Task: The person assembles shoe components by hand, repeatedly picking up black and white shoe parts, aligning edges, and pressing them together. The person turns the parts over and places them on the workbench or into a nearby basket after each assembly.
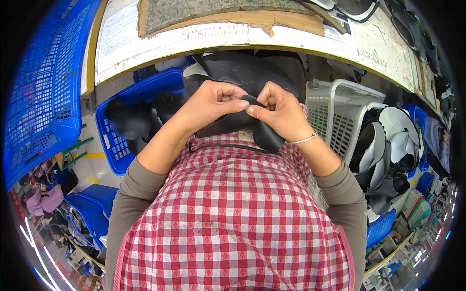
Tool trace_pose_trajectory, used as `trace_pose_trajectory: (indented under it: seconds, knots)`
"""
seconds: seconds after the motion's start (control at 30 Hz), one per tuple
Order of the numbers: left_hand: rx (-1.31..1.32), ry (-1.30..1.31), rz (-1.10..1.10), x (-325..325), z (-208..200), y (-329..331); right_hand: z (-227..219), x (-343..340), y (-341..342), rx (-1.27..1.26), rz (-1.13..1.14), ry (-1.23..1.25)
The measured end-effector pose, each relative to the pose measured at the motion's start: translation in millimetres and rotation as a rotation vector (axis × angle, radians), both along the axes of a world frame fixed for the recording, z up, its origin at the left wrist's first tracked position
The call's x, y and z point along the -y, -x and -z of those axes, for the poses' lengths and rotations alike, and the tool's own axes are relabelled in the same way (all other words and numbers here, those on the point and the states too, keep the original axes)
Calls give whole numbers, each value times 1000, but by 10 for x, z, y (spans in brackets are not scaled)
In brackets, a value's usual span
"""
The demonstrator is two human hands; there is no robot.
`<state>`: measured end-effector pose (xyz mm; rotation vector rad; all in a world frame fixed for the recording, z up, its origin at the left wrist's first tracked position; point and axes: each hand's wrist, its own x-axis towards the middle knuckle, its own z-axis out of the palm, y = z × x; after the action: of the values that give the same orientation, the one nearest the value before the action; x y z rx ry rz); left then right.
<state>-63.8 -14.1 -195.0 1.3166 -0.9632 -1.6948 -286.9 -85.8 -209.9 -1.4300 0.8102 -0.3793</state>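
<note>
Both hands are raised in front of my chest, fingertips almost touching. Between them is a black leather-like piece [268, 137], one edge pinched at the top and a rounded end hanging below my right hand. My left hand [213, 103] is closed, thumb and forefinger on the edge. My right hand [285, 114], a bracelet at its wrist, pinches the same edge from the other side. Part of the piece is hidden behind my fingers. Larger black sheets [242, 69] lie just beyond, under the table edge.
A white worktable [145, 53] runs across the front, bearing a grey slab [213, 13] on cardboard. On my left, a blue basket [110, 140] contains black pieces; a bigger blue crate [43, 97] stands beside it. To my right, a white basket [342, 131] adjoins piled black and white pieces [388, 150].
</note>
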Motion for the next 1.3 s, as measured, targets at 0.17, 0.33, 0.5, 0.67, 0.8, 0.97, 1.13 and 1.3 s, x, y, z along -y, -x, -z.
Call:
trace_pose_trajectory:
  seconds: [0.17, 0.33, 0.5, 0.67, 0.8, 0.97, 1.13, 1.3]
  knots:
    - [54, 64, -59, 5, 92, 52, -17, 280, 148, 78, 170, -694]
    - [128, 74, -30, -8, -153, 85, -243, 475, 6, 125, -213, 207]
    - [543, 459, 110, 130, -724, -342, -333, 234, -553, 121, -228, 542]
    - [356, 200, 324, 202, -697, -697, -262, 3, -445, 39, -67, 154]
    - [174, 75, 329, 168, -574, -653, -431, 14, -82, 117, 50, -21]
    - [-21, 245, 400, 270, -807, -732, -608, -44, -176, 398, 139, -25]
    - [3, 125, 283, 255, -861, -953, -333, -225, -492, 458, 267, -167]
    - [-79, 65, 259, 130, -653, -947, -244, -149, -231, 425, 148, -93]
